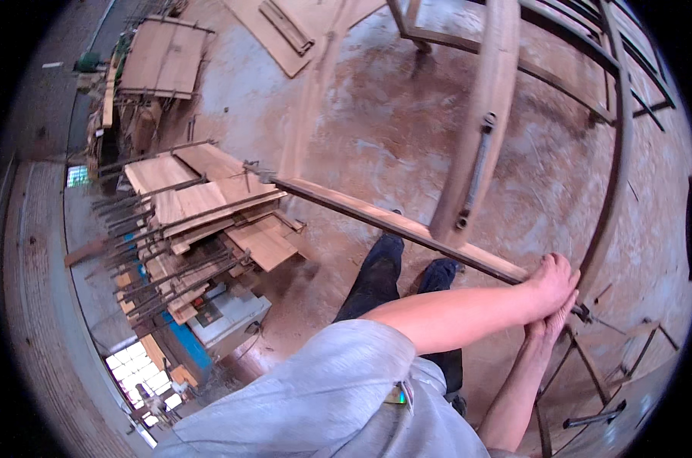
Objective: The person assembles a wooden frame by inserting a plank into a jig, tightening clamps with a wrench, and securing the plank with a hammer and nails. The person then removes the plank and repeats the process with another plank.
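A long bar clamp [392, 227] with a dark metal bar lies along a pale wooden rail [361, 200], running from the frame's far left corner toward my right side. My left hand [550, 284] reaches across with its fingers bent round the clamp's right end, where bar and rail meet the curved wooden leg [619, 168]. Just below it, my right hand [550, 320] is closed about the same end, close to the clamp's screw [588, 314]. The left hand partly hides its fingers. A broad wooden board [479, 99] with a second, smaller clamp [479, 172] on it rises beyond the rail.
Clamped wooden panels [201, 187] are stacked at left, with another panel [163, 57] farther back. A white machine or box [231, 313] stands below the stack. Dark wooden frames [575, 46] stand at the far right. A slim frame [590, 366] is near my right arm.
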Demonstrator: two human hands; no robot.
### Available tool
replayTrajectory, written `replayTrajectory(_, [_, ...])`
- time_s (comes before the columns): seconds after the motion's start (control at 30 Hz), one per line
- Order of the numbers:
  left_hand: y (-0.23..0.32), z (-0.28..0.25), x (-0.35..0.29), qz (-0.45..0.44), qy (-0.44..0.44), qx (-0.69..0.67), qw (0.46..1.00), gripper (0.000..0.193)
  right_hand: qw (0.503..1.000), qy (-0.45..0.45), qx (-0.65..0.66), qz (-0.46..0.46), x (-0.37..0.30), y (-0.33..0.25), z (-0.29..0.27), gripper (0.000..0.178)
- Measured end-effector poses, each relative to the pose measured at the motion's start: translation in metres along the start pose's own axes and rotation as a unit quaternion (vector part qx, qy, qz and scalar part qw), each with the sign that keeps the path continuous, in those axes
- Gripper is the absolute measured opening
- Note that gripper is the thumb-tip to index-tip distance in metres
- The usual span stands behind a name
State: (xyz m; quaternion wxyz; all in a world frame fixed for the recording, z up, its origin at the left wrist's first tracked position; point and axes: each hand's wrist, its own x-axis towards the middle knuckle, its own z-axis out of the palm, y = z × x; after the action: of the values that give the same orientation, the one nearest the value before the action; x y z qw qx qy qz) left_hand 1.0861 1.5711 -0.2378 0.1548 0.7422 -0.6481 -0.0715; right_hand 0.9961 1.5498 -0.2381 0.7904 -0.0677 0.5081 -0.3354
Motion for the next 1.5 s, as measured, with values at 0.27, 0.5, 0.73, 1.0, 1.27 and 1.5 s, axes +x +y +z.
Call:
replayTrajectory(0.27, [-0.210, -0.196, -0.158, -0.263, 0.067, -0.317, 0.909, 0.049, 0.981, 0.190, 0.042, -0.021, 0.011, 0.004, 0.010, 0.060])
replayTrajectory(0.5, [-0.428, -0.233, -0.386, -0.673, -0.021, 0.116, 0.730, 0.067, 0.959, 0.274, -0.001, -0.078, 0.024, 0.018, 0.036, 0.063])
replayTrajectory(0.73, [-0.459, -0.223, -0.370, -0.768, -0.016, -0.417, 0.487, 0.075, 0.947, 0.287, -0.042, -0.137, 0.031, 0.022, 0.032, 0.063])
replayTrajectory(1.0, [-0.504, -0.211, -0.379, -0.747, -0.142, -0.515, 0.397, 0.037, 0.943, 0.297, -0.072, -0.132, 0.035, 0.023, 0.030, 0.063])
replayTrajectory(1.27, [-0.471, -0.173, -0.396, -0.535, 0.228, -0.667, 0.466, 0.051, 0.928, 0.326, -0.095, -0.155, 0.032, 0.023, 0.035, 0.060])
replayTrajectory(1.5, [-0.519, -0.199, -0.362, -0.679, -0.049, -0.511, 0.525, 0.022, 0.935, 0.317, -0.082, -0.139, 0.034, 0.025, 0.038, 0.056])
